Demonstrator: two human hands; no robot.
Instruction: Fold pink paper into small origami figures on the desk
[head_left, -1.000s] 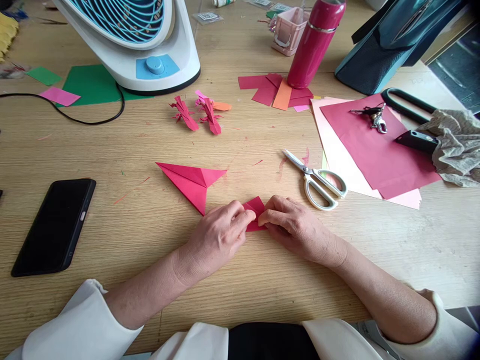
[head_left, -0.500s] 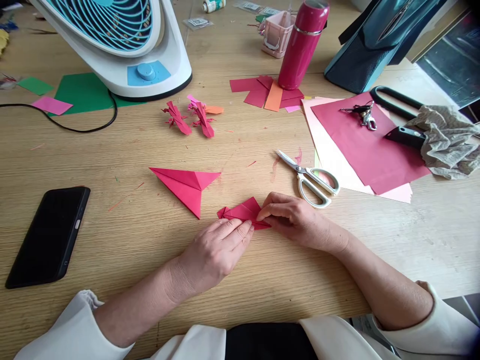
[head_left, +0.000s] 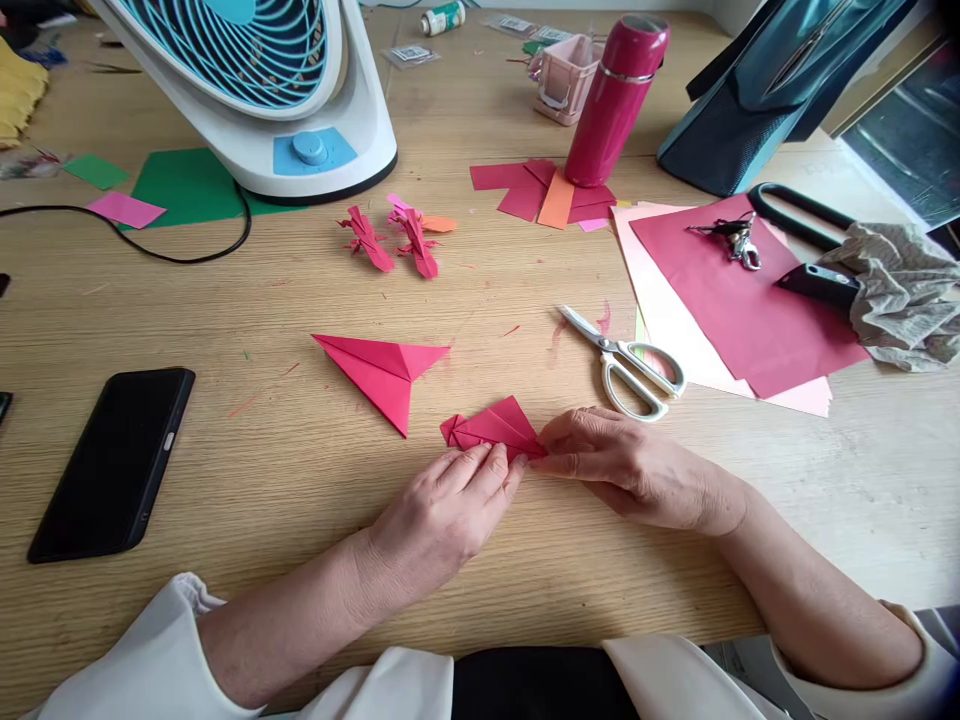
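A small folded red paper (head_left: 499, 422) lies on the wooden table in front of me. The fingertips of my left hand (head_left: 450, 505) press on its lower edge, fingers held together. My right hand (head_left: 626, 465) pinches the paper's right-hand tip between thumb and fingers. Up and to the left, a larger folded red paper (head_left: 386, 375) with pointed ends rests flat, touched by neither hand. White-handled scissors (head_left: 626, 362) lie just beyond my right hand, blades toward the upper left. Two small folded red paper figures (head_left: 366, 240) stand farther back, beside some pink and orange paper.
A black phone (head_left: 112, 465) lies at the left. Behind stand a white and blue fan (head_left: 330, 165), a magenta bottle (head_left: 616, 100), a pink basket (head_left: 568, 80) and a teal bag (head_left: 742, 120). Red sheets (head_left: 750, 300) with keys (head_left: 739, 240) and crumpled cloth (head_left: 904, 290) lie right.
My right hand has shifted slightly down and right, from the paper's upper right side to its right tip. My left hand stays on the lower edge. The whole view has shifted slightly.
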